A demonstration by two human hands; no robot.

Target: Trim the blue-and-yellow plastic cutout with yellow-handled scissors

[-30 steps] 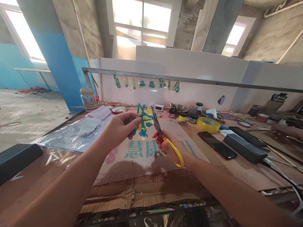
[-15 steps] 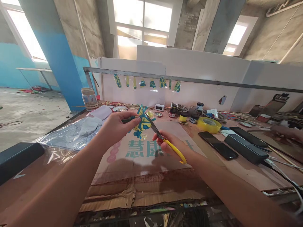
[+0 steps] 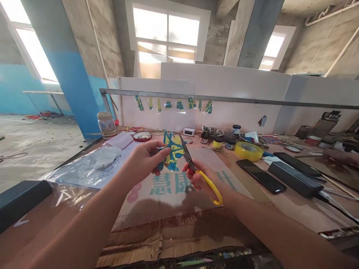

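Note:
Between thumb and fingers, my left hand [image 3: 148, 158] pinches a blue-and-yellow painted cutout [image 3: 174, 152] above the work board. My right hand [image 3: 200, 175] grips a pair of yellow-handled scissors [image 3: 207, 184], its dark blades pointing up and away. The blades lie close to the cutout's right edge; whether they touch it I cannot tell. Below both hands lies a pale sheet [image 3: 140, 211] printed with green characters and pink shapes. Similar painted pieces [image 3: 180, 105] hang in a row from a metal bar [image 3: 232, 97] behind.
On the right are a phone [image 3: 260, 175], a black power adapter [image 3: 293, 178] and a yellow tape roll [image 3: 248, 150]. Paint jars [image 3: 217, 141] stand at the back. A plastic-covered drawing [image 3: 84, 164] and a glass jar [image 3: 107, 125] are left. Another person's hand [image 3: 340, 156] shows far right.
The view has tilted up slightly, so the scene sits lower. My left hand has turned the cutout, showing more of its face. The scissors stay beside it in my right hand.

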